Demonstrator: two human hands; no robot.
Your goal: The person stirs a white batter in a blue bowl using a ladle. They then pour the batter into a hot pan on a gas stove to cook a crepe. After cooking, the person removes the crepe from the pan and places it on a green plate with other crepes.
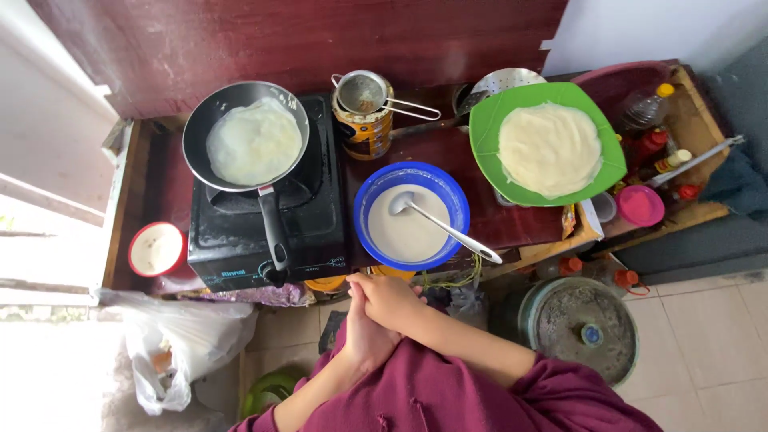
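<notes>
At the near table edge: both hands sat idle, short of the cookware.
Right hand: it was folded over the other hand, gripping no utensil.
Left hand: it was pressed up into the right, clasped, with nothing else in it.
Nearest thing: the blue bowl of pale batter stood just beyond the knuckles, and the ladle rested inside with its handle slanting out over the rim.
On the heat: the pan sat on the black stove, a thin crepe spread across it and the pan handle pointing back at the person.
Done pile: a stack of crepes lay on the green plate, at the right of the table.
Step, by my reading: a waiting beat while the crepe set, with nothing being handled.
Next move would call for: the hands to part first; the pan handle and the ladle were both near.
</notes>
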